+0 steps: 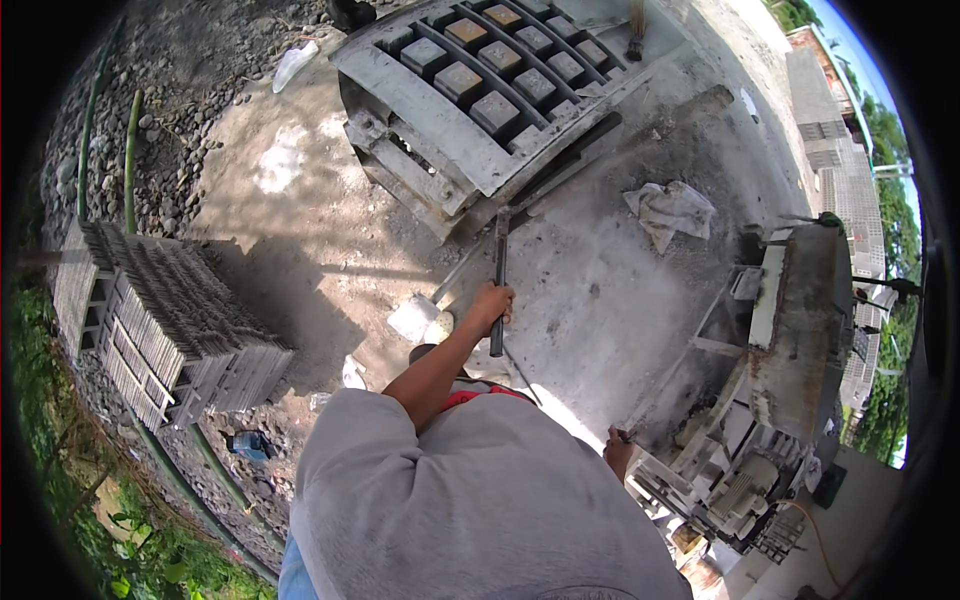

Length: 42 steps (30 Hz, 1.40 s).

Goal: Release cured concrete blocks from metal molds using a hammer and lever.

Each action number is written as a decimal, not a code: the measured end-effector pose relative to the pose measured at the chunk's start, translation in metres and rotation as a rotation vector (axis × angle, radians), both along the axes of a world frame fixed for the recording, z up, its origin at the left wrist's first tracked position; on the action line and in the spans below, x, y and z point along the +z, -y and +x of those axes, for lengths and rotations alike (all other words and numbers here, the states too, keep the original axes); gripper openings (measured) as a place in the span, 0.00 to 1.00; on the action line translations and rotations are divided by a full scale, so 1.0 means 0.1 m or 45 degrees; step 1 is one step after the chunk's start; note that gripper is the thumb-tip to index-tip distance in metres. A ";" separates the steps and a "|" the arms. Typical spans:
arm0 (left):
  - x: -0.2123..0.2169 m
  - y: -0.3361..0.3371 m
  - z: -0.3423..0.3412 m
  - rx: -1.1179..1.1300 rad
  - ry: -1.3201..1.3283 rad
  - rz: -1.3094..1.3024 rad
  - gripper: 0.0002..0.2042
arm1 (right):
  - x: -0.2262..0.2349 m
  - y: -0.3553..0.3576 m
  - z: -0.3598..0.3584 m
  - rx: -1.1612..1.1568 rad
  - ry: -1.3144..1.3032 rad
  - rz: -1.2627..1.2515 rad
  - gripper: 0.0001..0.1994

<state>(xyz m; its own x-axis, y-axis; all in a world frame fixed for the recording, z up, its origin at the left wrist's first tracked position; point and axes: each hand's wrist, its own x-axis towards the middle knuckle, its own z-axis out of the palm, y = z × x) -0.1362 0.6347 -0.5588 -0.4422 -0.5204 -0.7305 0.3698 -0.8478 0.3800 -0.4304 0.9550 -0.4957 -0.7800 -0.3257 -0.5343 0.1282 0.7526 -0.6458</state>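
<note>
My left hand is wrapped round a dark metal lever handle, out in front of my body. The handle's far end meets the near corner of a grey metal block-mould machine. Square blocks, mostly grey with a few brownish ones, sit in rows between the machine's dark bars. Lower right, my right hand is closed beside the frame of a second, rusty machine. A small dark tip shows at its fingers, but what it holds is too small to make out.
Stacked thin wooden boards stand at left. A crumpled cloth lies on the dusty ground right of the lever. A brush rests on the mould machine's far side. A motor sits low on the rusty machine. Block stacks line the far right.
</note>
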 end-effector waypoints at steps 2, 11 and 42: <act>0.28 -0.05 0.04 0.073 0.021 -0.146 0.04 | 0.01 0.00 0.04 -0.023 0.009 0.027 0.07; -0.16 -0.35 0.14 -0.126 0.080 -0.009 0.05 | -0.06 0.00 0.06 0.091 -0.055 0.176 0.07; 0.03 0.09 -0.02 -0.653 0.910 -0.613 0.12 | -0.39 1.48 -1.04 0.578 -0.523 0.003 0.18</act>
